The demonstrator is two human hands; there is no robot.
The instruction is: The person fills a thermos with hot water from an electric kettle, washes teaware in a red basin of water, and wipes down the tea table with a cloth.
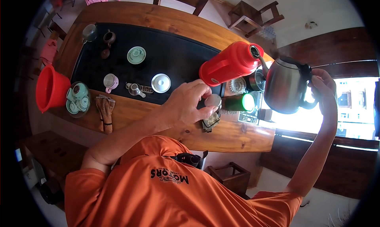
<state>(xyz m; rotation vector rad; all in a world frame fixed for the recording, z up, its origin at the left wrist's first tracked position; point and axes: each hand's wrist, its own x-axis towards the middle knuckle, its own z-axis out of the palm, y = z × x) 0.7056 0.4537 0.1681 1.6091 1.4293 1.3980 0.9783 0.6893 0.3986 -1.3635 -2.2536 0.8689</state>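
Note:
My right hand (322, 83) grips the handle of a steel electric kettle (282, 88) with a black lid. The kettle is raised at the right, and its spout meets the mouth of a red thermos flask (228, 63), which looks uncapped. Near the base of the thermos, my left hand (188, 102) pinches a small round pale stopper (213, 102) between thumb and fingers. Just beyond it lies a green cylindrical canister (239, 103) with a brightly lit end. Any water stream at the thermos mouth is too small to make out.
A black tea tray (178, 41) on the wooden table (130, 13) bears a lidded white bowl (161, 83), a green cup (136, 55), a brown teapot (109, 37) and a strainer (135, 89). A red bucket (52, 88) and a bowl of cups (78, 98) are at left. A glass ashtray (236, 85) sits near the thermos.

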